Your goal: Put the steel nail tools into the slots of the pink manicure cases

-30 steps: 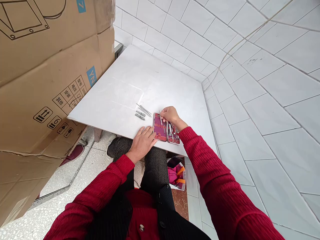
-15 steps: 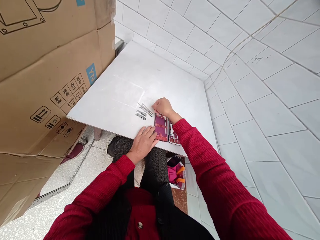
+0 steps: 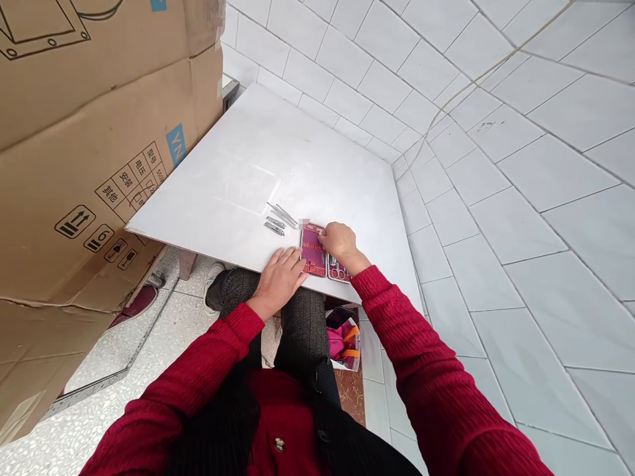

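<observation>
An opened manicure case [image 3: 313, 256] with a purple-red lining lies at the near edge of the white table. My left hand [image 3: 280, 276] rests flat beside it, fingertips against its left edge. Over the case's middle, my right hand [image 3: 342, 244] is closed in a pinch at the upper right of the lined half; what the fingertips hold is hidden. Small scissors [image 3: 338, 272] sit in the right half, partly under that hand. Left of the case lie several thin metal tools [image 3: 282, 214] and, below them, nail clippers [image 3: 274, 225].
A large cardboard box [image 3: 114, 165] stands along the left side of the table [image 3: 317, 145]. White tiled walls border the back and right. Below the near edge, a bag with pink and orange items [image 3: 344, 340] stands by my legs.
My right hand has moved right and toward me, from beyond the case's upper left corner to over its middle. My left hand stays at the case's left edge.
</observation>
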`<state>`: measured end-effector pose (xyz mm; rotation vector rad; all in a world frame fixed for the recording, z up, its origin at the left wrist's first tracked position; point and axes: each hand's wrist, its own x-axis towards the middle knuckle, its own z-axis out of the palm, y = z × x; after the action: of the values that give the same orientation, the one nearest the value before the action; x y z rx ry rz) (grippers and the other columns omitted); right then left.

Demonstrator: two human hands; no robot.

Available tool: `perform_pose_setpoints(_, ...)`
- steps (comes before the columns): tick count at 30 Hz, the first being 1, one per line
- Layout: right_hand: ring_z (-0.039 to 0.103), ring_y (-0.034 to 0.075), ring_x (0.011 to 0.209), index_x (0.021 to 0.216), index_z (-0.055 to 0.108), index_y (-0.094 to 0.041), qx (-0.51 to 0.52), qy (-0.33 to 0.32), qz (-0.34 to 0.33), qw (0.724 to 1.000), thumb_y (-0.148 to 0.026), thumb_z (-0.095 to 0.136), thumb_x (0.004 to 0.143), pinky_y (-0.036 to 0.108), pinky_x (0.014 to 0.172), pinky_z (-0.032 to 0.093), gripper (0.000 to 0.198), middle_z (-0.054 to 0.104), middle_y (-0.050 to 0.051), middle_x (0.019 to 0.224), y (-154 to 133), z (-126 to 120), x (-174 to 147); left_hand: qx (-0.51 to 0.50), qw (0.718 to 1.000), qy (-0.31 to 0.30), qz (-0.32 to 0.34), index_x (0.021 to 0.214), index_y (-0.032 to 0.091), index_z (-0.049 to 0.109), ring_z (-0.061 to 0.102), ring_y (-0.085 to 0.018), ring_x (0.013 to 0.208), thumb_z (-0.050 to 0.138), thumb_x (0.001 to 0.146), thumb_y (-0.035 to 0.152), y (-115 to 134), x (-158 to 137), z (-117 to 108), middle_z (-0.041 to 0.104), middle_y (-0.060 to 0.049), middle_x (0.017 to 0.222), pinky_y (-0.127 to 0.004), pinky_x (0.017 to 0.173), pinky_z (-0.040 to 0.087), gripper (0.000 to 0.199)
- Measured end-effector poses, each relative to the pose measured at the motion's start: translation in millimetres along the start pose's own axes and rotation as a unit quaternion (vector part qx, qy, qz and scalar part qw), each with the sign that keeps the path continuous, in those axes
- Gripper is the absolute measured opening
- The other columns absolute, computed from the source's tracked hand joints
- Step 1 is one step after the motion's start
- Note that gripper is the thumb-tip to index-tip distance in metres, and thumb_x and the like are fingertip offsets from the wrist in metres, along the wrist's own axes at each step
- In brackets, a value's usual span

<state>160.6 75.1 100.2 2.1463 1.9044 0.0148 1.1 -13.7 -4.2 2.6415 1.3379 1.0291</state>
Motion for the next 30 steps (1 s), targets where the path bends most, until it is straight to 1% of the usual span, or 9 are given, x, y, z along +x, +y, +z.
perform_pose_setpoints(4, 0.073, 0.028, 0.106, 0.108, 0.076, -0.013, 0.003, -0.001, 0.008, 1.000, -0.027, 0.060, 0.097, 0.029, 0.082, 0.053, 0.024, 0.077, 0.019, 0.110, -1, 3, 1, 0.004, 1.000, 0.004, 0.002, 0.122, 0.015, 0.072, 0.060, -0.029, 0.134, 0.060, 0.102, 0.034, 0, 0, 0, 0.067, -0.013, 0.140, -0.048, 0.118, 0.042, 0.030)
perform_pose_setpoints(6, 0.074, 0.028, 0.102, 0.103, 0.076, -0.013, 0.023, -0.002, 0.019, 1.000, -0.024, 0.060, 0.095, 0.029, 0.081, 0.053, 0.021, 0.078, 0.018, 0.105, -1, 2, 3, 0.004, 1.000, 0.003, 0.002, 0.122, 0.015, 0.072, 0.060, -0.029, 0.134, 0.061, 0.102, 0.034, 0, 0, 0, 0.067, -0.013, 0.141, -0.048, 0.118, 0.042, 0.030)
perform_pose_setpoints(9, 0.075, 0.023, 0.084, 0.084, 0.075, -0.013, 0.093, -0.041, 0.031, 0.994, -0.017, 0.061, 0.092, 0.026, 0.075, 0.054, 0.017, 0.079, 0.014, 0.085, -2, -2, 8, 0.001, 1.000, 0.004, 0.001, 0.122, 0.013, 0.072, 0.060, -0.030, 0.134, 0.062, 0.101, 0.033, 0, 0, 0, 0.066, -0.014, 0.141, -0.048, 0.118, 0.043, 0.030)
perform_pose_setpoints(12, 0.071, 0.016, 0.063, 0.064, 0.068, -0.015, 0.184, -0.097, 0.043, 0.977, -0.012, 0.062, 0.090, 0.021, 0.068, 0.054, 0.027, 0.075, 0.010, 0.068, 0, -8, 12, -0.003, 1.000, 0.005, 0.001, 0.121, 0.014, 0.072, 0.060, -0.030, 0.133, 0.062, 0.101, 0.032, 0, 1, 1, 0.067, -0.014, 0.140, -0.048, 0.118, 0.043, 0.029)
perform_pose_setpoints(14, 0.068, 0.014, 0.056, 0.057, 0.064, -0.016, 0.227, -0.110, 0.054, 0.966, -0.010, 0.064, 0.087, 0.018, 0.063, 0.053, 0.030, 0.072, 0.007, 0.060, 2, -9, 14, -0.005, 1.000, 0.005, 0.001, 0.121, 0.014, 0.072, 0.060, -0.030, 0.133, 0.062, 0.101, 0.032, 0, 1, 1, 0.067, -0.014, 0.139, -0.048, 0.117, 0.044, 0.029)
perform_pose_setpoints(18, 0.065, 0.013, 0.048, 0.054, 0.062, -0.016, 0.274, -0.104, 0.069, 0.954, -0.009, 0.071, 0.082, 0.017, 0.054, 0.051, 0.030, 0.065, 0.003, 0.049, 4, -5, 18, -0.007, 1.000, 0.005, -0.001, 0.121, 0.015, 0.072, 0.060, -0.029, 0.134, 0.062, 0.101, 0.031, 0, 0, 1, 0.067, -0.014, 0.140, -0.048, 0.118, 0.044, 0.028)
perform_pose_setpoints(25, 0.065, 0.012, 0.047, 0.048, 0.059, -0.017, 0.286, -0.096, 0.063, 0.951, -0.009, 0.071, 0.082, 0.017, 0.052, 0.050, 0.037, 0.065, 0.003, 0.048, 5, 1, 22, -0.008, 1.000, 0.007, -0.001, 0.121, 0.015, 0.072, 0.059, -0.030, 0.135, 0.062, 0.101, 0.031, 0, 0, 2, 0.066, -0.014, 0.141, -0.049, 0.118, 0.043, 0.027)
perform_pose_setpoints(30, 0.061, 0.010, 0.042, 0.048, 0.060, -0.017, 0.303, -0.086, 0.059, 0.947, -0.010, 0.069, 0.083, 0.015, 0.050, 0.048, 0.036, 0.063, 0.001, 0.044, 7, 4, 27, 0.000, 1.000, 0.004, 0.004, 0.122, 0.015, 0.071, 0.059, -0.029, 0.135, 0.061, 0.101, 0.032, 0, 0, 2, 0.067, -0.014, 0.140, -0.049, 0.118, 0.043, 0.029)
